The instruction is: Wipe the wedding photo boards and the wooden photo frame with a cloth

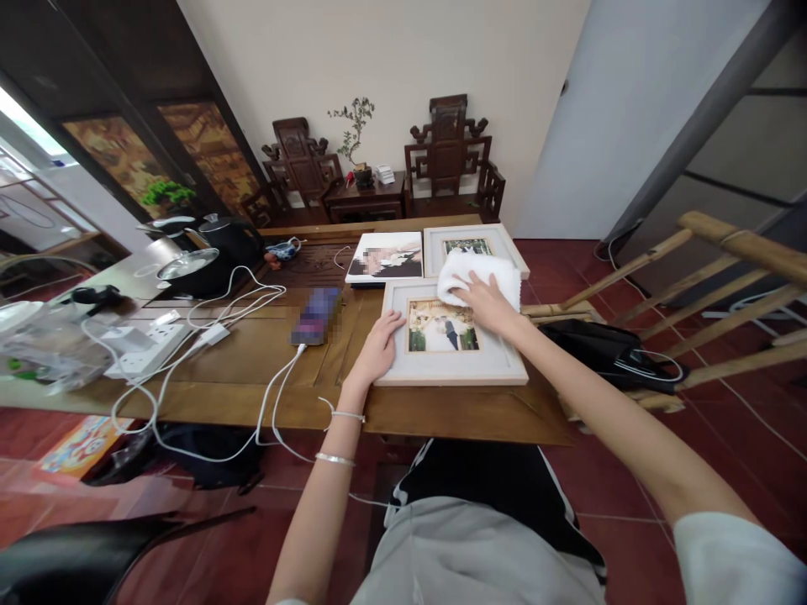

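A light wooden picture frame with a couple's photo lies flat near the table's front edge. My left hand grips its left rim, fingers bent over the edge. On the frame's upper right, my right hand presses a folded white cloth, with fingers spread over it. The cloth hides that corner and overlaps a second frame lying behind. To the left of the second frame is a white-edged photo panel on something dark.
A phone with a white cable lies left of the frames on the wooden table. Farther left are a power strip, a lidded pot and a black kettle. A bamboo rack with a black bag stands right.
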Demonstrator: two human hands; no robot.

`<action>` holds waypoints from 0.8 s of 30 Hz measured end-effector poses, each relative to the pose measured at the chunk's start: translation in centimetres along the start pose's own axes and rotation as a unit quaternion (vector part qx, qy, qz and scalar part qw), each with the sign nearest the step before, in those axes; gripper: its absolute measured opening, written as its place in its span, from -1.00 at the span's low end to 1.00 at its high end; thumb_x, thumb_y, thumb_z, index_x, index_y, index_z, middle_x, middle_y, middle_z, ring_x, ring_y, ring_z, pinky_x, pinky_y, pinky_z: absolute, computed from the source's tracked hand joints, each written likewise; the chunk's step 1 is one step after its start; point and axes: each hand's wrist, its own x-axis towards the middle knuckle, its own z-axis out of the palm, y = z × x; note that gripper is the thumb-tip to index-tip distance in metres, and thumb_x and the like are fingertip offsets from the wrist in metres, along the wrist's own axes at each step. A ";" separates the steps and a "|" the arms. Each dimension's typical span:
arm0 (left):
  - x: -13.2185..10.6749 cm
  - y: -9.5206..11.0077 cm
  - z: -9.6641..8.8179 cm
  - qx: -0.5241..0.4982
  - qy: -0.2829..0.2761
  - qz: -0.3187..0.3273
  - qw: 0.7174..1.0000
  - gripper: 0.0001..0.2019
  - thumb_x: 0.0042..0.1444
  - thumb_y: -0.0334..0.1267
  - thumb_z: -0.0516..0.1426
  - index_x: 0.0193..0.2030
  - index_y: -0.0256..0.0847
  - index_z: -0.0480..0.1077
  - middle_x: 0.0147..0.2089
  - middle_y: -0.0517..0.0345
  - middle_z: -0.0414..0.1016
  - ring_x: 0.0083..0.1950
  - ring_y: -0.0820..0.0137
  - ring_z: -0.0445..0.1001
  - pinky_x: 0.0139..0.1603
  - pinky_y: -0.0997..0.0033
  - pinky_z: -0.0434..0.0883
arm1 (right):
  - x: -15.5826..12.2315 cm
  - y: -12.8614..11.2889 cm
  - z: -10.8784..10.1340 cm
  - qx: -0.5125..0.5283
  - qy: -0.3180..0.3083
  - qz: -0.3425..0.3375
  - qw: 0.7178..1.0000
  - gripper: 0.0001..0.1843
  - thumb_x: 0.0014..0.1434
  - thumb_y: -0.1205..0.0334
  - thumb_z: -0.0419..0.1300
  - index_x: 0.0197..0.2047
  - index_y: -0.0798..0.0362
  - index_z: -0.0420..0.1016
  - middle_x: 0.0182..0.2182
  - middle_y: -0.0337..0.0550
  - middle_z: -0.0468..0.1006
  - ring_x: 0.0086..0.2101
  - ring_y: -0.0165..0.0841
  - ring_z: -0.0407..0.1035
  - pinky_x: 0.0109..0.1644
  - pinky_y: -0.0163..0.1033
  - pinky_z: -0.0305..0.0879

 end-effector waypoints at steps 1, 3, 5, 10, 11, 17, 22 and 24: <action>0.0 0.0 0.0 -0.001 0.001 0.001 1.000 -0.56 0.24 -0.50 -0.09 0.15 -0.20 0.43 0.29 -0.05 0.40 0.41 0.22 0.23 0.43 -0.08 0.16 | 0.0 -0.3 0.0 -0.013 -0.014 -0.007 1.000 -0.20 0.01 0.71 -0.05 0.29 0.08 0.33 0.42 0.03 0.04 0.36 0.20 -0.10 0.26 0.51 -0.08; 0.0 0.1 0.0 -0.002 0.003 0.000 1.000 -0.56 0.24 -0.50 -0.09 0.15 -0.22 0.43 0.28 -0.07 0.40 0.41 0.22 0.23 0.44 -0.07 0.16 | -0.9 -1.5 -0.1 -0.035 -0.041 -0.029 0.998 -0.25 0.03 0.70 -0.06 0.25 0.09 0.39 0.41 0.04 0.08 0.35 0.21 -0.07 0.25 0.51 -0.08; 0.0 0.1 0.1 0.000 0.006 -0.003 1.000 -0.56 0.23 -0.50 -0.09 0.16 -0.24 0.42 0.29 -0.09 0.40 0.41 0.23 0.22 0.44 -0.05 0.15 | -2.7 -2.9 -0.7 -0.041 -0.061 -0.053 0.996 -0.27 0.05 0.69 -0.07 0.25 0.10 0.40 0.40 0.06 0.11 0.33 0.21 -0.04 0.24 0.49 -0.04; -0.1 0.0 0.5 0.022 0.007 -0.006 1.000 -0.55 0.23 -0.48 -0.08 0.22 -0.29 0.37 0.36 -0.15 0.29 0.43 0.21 0.19 0.45 -0.05 0.14 | -9.0 -6.3 -4.5 0.025 -0.135 -0.106 0.985 -0.21 -0.01 0.67 -0.05 0.26 0.04 0.39 0.37 0.04 0.18 0.29 0.13 0.11 0.19 0.35 0.17; 0.0 -0.1 0.5 0.028 0.004 -0.005 1.000 -0.55 0.24 -0.47 -0.08 0.22 -0.29 0.36 0.37 -0.15 0.28 0.44 0.20 0.17 0.45 -0.06 0.13 | -10.0 -6.8 -5.4 0.042 -0.148 -0.117 0.981 -0.21 -0.02 0.67 -0.05 0.26 0.04 0.40 0.36 0.03 0.20 0.27 0.10 0.15 0.18 0.28 0.23; 0.0 0.0 0.4 0.053 -0.015 -0.004 0.998 -0.55 0.27 -0.42 -0.09 0.25 -0.29 0.34 0.38 -0.13 0.28 0.46 0.19 0.13 0.46 -0.07 0.11 | -11.6 -8.4 -5.9 0.101 -0.132 -0.163 0.972 -0.21 -0.02 0.66 -0.07 0.24 0.01 0.40 0.37 -0.06 0.21 0.33 0.02 0.06 0.25 0.19 0.19; 0.0 0.2 0.3 0.048 -0.025 -0.001 0.999 -0.55 0.28 -0.41 -0.09 0.26 -0.23 0.34 0.36 -0.05 0.32 0.47 0.21 0.11 0.46 -0.06 0.11 | -7.2 -5.6 -1.3 0.089 -0.048 -0.131 0.986 -0.16 -0.06 0.66 -0.05 0.29 0.03 0.34 0.38 0.03 0.18 0.37 -0.01 -0.05 0.33 0.29 0.00; 0.0 0.2 0.2 0.044 -0.029 -0.001 0.999 -0.55 0.29 -0.39 -0.09 0.26 -0.23 0.34 0.36 -0.06 0.31 0.47 0.21 0.10 0.46 -0.05 0.10 | -4.9 -3.9 -0.2 0.058 -0.014 -0.113 0.992 -0.17 -0.05 0.67 -0.04 0.29 0.06 0.33 0.39 0.05 0.14 0.37 0.01 -0.07 0.33 0.33 -0.05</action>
